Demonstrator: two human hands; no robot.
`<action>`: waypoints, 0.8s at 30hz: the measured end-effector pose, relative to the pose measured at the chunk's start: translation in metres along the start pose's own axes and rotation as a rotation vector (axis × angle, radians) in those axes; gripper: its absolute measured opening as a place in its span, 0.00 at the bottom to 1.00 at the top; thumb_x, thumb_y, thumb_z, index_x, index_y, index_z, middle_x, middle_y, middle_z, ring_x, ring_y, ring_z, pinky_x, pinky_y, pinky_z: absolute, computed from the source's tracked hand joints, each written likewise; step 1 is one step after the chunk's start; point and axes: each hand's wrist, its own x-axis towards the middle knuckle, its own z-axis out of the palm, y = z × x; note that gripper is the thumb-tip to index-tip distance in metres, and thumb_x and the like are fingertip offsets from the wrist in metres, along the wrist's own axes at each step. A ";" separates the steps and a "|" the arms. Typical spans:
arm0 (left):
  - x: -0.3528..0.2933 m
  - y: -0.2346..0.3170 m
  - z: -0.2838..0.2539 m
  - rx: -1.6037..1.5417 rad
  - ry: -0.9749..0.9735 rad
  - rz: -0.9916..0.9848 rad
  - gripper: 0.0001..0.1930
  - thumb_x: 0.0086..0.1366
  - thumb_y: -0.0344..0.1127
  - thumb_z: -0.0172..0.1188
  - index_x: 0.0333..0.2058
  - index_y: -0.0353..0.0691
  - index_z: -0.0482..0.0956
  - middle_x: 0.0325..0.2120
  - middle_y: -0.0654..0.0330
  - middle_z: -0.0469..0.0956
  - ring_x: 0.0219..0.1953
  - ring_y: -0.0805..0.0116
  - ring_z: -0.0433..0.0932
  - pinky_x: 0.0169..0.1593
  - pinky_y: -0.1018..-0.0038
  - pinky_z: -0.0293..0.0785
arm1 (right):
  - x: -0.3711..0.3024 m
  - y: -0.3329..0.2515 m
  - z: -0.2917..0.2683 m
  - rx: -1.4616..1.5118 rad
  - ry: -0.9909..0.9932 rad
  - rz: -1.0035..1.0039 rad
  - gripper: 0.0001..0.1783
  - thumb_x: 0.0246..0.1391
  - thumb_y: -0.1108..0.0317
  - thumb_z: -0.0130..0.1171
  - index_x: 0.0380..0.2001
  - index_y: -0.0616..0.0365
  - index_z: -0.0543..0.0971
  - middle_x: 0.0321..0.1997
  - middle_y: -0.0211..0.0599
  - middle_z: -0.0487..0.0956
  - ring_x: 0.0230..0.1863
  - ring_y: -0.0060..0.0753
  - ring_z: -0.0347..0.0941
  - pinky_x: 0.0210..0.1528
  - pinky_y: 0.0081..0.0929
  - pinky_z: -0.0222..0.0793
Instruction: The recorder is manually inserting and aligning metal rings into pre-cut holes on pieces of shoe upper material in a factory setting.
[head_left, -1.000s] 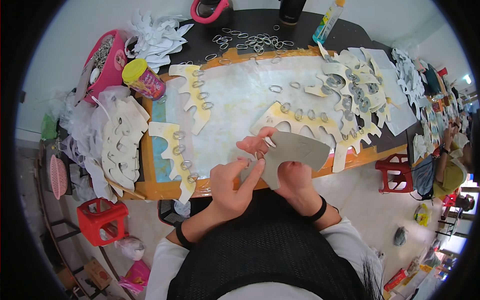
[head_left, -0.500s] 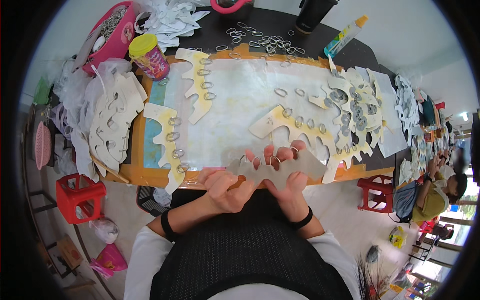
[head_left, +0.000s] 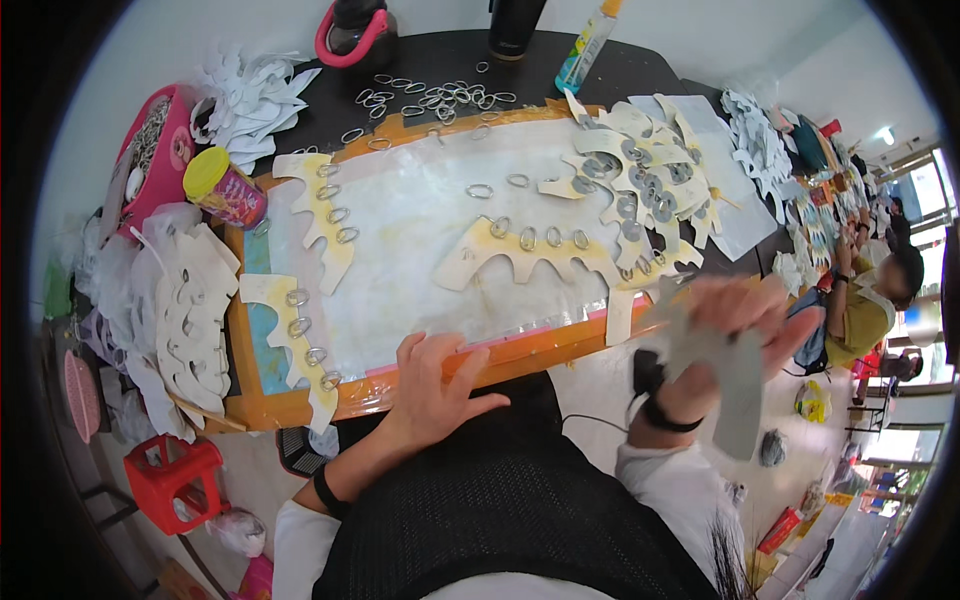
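Note:
My left hand (head_left: 437, 388) is at the table's near edge with fingers spread and nothing in it. Out past the table's right front corner, my right hand (head_left: 745, 305) grips a grey scalloped piece (head_left: 738, 400), which hangs down, smeared by motion. Two cream scalloped strips, one upper (head_left: 325, 225) and one lower (head_left: 280, 310), lie at the left of the white work sheet (head_left: 400, 270), with oval metal rings along their yellow-stained edges. A similar strip (head_left: 480, 250) with rings lies right of the middle. Beyond it is a heap of scalloped pieces (head_left: 650, 165) with grey patches and rings.
Loose oval rings (head_left: 450, 100) lie at the back, near a black tumbler (head_left: 512, 35) and a glue bottle (head_left: 587, 50). A yellow-lidded tub (head_left: 225, 190), a pink basket (head_left: 160, 160) and stacked cut pieces (head_left: 195, 310) stand left. A red stool (head_left: 175, 480) is on the floor.
My right hand has swung right and away from my left, taking the grey scalloped piece along. The left hand has let go and its fingers have spread. The view has turned right.

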 end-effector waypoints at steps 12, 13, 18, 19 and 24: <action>0.023 -0.014 -0.002 -0.207 -0.058 -0.433 0.23 0.55 0.32 0.66 0.48 0.33 0.71 0.52 0.42 0.64 0.53 0.46 0.68 0.54 0.61 0.67 | 0.064 0.060 -0.099 -1.280 0.070 0.122 0.21 0.62 0.59 0.50 0.51 0.63 0.71 0.51 0.47 0.72 0.53 0.44 0.68 0.58 0.34 0.61; 0.026 -0.017 -0.002 -0.192 -0.059 -0.432 0.22 0.55 0.32 0.66 0.48 0.33 0.71 0.51 0.42 0.65 0.53 0.45 0.68 0.54 0.62 0.67 | 0.055 0.055 -0.084 -1.321 0.016 0.188 0.19 0.60 0.60 0.52 0.49 0.63 0.72 0.48 0.47 0.73 0.51 0.44 0.69 0.55 0.33 0.63; 0.034 -0.021 -0.003 -0.186 -0.067 -0.437 0.22 0.55 0.32 0.65 0.48 0.35 0.71 0.51 0.43 0.66 0.53 0.43 0.68 0.53 0.60 0.68 | -0.002 0.047 -0.036 -1.452 -0.148 0.381 0.14 0.53 0.65 0.62 0.38 0.61 0.74 0.35 0.42 0.75 0.32 0.41 0.73 0.37 0.30 0.69; 0.037 -0.020 -0.001 -0.173 -0.066 -0.425 0.22 0.55 0.32 0.65 0.48 0.35 0.71 0.51 0.43 0.66 0.53 0.42 0.68 0.54 0.60 0.68 | -0.011 0.042 -0.030 -1.423 -0.156 0.408 0.13 0.53 0.65 0.62 0.38 0.61 0.74 0.34 0.42 0.75 0.31 0.40 0.73 0.36 0.30 0.69; 0.036 -0.033 -0.011 0.137 0.040 -0.482 0.19 0.58 0.32 0.61 0.49 0.36 0.72 0.51 0.43 0.67 0.53 0.40 0.68 0.56 0.58 0.66 | -0.039 0.048 0.004 -1.204 -0.226 0.516 0.11 0.51 0.68 0.63 0.36 0.61 0.75 0.32 0.41 0.76 0.31 0.35 0.74 0.35 0.29 0.70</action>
